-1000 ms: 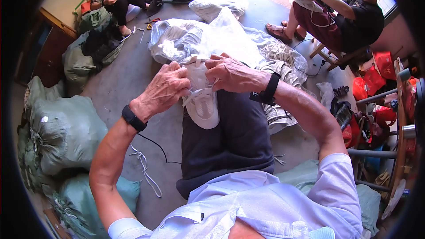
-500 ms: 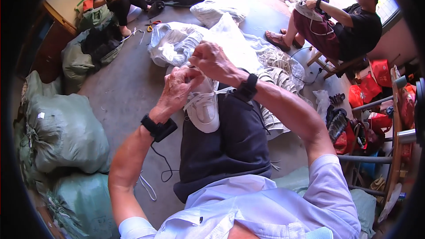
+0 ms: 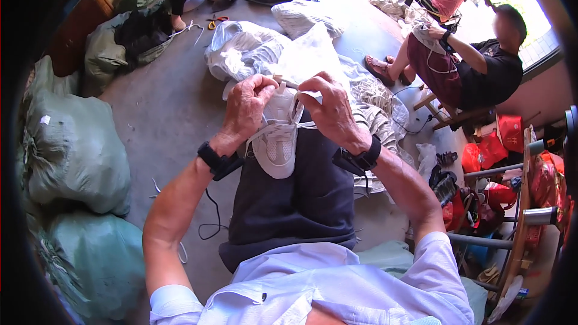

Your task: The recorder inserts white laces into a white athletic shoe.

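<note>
A white lace-up sneaker rests on my dark-trousered lap, toe toward me. Its white laces cross the front loosely, with strands sticking out to both sides. My left hand is closed in a pinch at the left edge of the shoe's opening, beside the upright tongue. On the opposite edge, my right hand pinches with thumb and forefinger, and a dark gap shows beside it. Whether a lace end is also between the fingers is too small to tell.
White plastic bags and a heap of pale shoes lie just beyond my knees. Large green sacks line the left. A metal-and-wood rack with red bags stands right. Several people sit farther off; orange-handled scissors lie on the floor.
My hands were close together above the shoe's opening; now they are parted to either side of it. My right hand has moved right and nearer to me. The view has shifted slightly.
</note>
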Motion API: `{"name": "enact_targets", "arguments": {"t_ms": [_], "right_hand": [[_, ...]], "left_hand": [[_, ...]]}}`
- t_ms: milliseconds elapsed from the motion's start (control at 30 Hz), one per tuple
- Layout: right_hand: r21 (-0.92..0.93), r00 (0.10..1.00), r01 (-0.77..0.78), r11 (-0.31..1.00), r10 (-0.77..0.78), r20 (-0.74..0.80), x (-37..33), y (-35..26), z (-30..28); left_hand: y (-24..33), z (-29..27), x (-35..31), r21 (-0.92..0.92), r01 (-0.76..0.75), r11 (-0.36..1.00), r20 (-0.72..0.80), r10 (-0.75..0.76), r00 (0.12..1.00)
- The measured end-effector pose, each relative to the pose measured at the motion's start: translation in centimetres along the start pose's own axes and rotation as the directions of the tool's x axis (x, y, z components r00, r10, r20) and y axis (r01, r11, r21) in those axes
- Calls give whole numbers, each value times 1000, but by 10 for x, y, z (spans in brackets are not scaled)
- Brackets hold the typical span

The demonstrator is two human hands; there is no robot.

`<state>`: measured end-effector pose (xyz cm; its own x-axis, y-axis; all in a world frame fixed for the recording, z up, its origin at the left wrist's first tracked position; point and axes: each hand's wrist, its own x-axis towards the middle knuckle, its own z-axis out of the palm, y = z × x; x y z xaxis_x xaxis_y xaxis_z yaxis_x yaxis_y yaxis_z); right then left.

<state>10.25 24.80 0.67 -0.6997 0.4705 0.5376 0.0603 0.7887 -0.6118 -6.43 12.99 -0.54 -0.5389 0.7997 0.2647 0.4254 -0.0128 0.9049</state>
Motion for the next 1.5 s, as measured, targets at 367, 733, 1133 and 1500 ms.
{"name": "enact_targets", "arguments": {"t_ms": [367,733,1133,1500], "right_hand": [[-180,961,72,981,-20,275,28,7,-2],[102,986,59,993,-74,148,68,-54,14],[-166,917,370,914,-331,222,-10,-15,30],[-597,977,145,789,-211,-41,9,77,-79]], "left_hand": [[5,-6,-4,26,-12,1000,109,9,994],[-1,3,-11,254,-270,929,88,256,963],[-4,-5,-7,-101,-114,988,80,122,989],[-11,-15,-6,-121,-161,979,96,173,980]]}}
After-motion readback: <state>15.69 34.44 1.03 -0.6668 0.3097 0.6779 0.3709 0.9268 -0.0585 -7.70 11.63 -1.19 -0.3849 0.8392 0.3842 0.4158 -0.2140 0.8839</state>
